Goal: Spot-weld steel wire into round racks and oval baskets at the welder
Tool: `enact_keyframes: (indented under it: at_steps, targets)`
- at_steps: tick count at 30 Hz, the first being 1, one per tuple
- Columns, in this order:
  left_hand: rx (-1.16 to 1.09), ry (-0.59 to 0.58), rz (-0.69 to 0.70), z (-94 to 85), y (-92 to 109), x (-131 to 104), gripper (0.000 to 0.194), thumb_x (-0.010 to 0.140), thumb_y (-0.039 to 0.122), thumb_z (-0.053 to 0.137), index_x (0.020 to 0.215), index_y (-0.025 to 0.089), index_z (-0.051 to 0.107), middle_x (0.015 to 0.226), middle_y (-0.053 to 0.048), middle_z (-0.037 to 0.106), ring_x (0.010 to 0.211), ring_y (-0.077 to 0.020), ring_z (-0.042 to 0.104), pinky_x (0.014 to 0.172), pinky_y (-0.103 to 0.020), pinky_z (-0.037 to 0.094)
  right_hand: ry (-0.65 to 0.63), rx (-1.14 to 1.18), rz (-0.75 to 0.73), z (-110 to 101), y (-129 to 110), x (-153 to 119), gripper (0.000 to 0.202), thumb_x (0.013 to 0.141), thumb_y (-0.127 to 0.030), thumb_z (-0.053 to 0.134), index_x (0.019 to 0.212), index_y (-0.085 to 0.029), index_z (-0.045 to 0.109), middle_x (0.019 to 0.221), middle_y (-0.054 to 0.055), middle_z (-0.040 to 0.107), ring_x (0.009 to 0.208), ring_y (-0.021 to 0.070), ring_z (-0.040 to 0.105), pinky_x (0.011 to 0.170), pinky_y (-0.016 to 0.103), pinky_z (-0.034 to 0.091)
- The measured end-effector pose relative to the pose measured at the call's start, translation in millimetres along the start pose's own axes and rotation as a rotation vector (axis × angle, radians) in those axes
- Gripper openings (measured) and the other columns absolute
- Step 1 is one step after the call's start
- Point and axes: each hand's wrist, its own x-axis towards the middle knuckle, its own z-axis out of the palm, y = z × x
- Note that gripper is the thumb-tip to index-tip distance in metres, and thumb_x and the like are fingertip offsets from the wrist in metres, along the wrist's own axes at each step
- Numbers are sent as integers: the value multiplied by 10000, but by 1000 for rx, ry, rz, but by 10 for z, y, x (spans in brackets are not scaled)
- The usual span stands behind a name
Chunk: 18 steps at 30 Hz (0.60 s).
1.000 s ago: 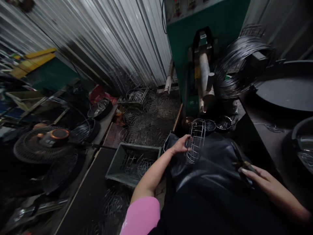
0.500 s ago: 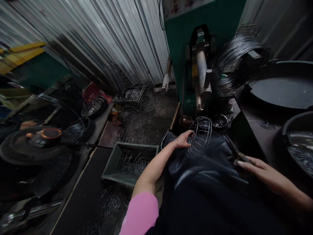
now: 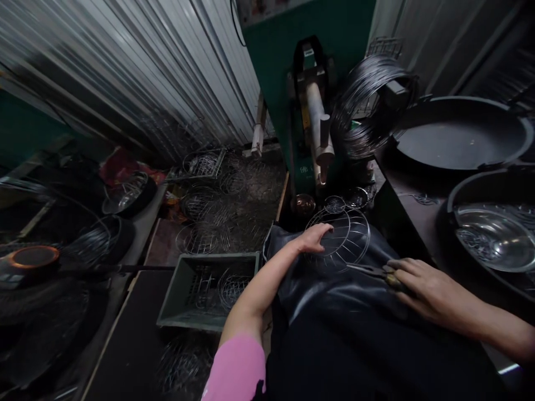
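A round wire basket [image 3: 357, 236] rests over the dark apron [image 3: 334, 301] on my lap. My left hand [image 3: 314, 239] grips its rim at the left side, thumb and fingers closed round the wire. In my right hand [image 3: 422, 287] are long-nosed pliers [image 3: 370, 271], their tips pointing left at the basket's lower right edge. Whether the tips touch the wire is hard to tell.
Ahead stands a green machine [image 3: 267, 67] with a metal arm. A wire coil [image 3: 371, 100] hangs beside it. Black pans [image 3: 460, 133] sit at right, one holding a steel bowl [image 3: 501, 239]. A green crate [image 3: 171, 301] with wire pieces is at left, near a fan.
The view has swung left to right, so the surroundings appear shifted left. The basket has turned flatter, and my right hand has brought the pliers closer to it.
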Motion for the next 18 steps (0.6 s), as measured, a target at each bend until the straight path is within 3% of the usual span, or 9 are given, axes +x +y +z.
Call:
enact_keyframes:
  at_steps: [2,4,7,12,15,18]
  targets:
    - [4,-17,1,0,-2,12,535,521,97,611,1045,144,513,953,-78,551,855,-217,520,760,-347,452,-36,-199,-35,10,79,21,249,822,-280,435,841,-153,649,876,122,647,791,233,592,689,353,458]
    - [-2,-11,-22,2,-9,23,528,522,104,614,1040,134,513,934,-76,550,829,-211,518,742,-343,454,-74,-397,54,15,157,53,227,806,-231,424,757,-143,627,725,103,613,651,213,558,604,338,415]
    - [-22,19,-53,3,-39,37,515,512,105,622,1015,136,514,928,-71,547,815,-203,512,731,-331,455,-68,-542,97,13,161,69,206,812,-224,433,740,-146,609,721,94,598,647,211,536,604,333,380]
    - [-42,45,-63,9,-96,44,515,504,110,635,1001,146,505,948,-71,538,838,-202,507,743,-320,453,4,-484,-37,67,22,38,222,844,-236,410,782,-152,606,822,107,616,717,208,542,655,329,391]
    - [-52,52,-73,37,-109,32,513,504,114,638,996,150,498,939,-61,532,844,-198,504,761,-322,448,-48,-457,124,101,99,47,217,818,-229,416,747,-147,605,714,97,595,649,207,546,627,329,411]
    - [-66,93,-83,73,-120,0,514,503,108,637,993,153,489,957,-59,523,872,-195,498,798,-323,436,-61,-327,296,70,188,43,220,808,-277,447,780,-156,628,754,90,616,665,203,575,616,308,440]
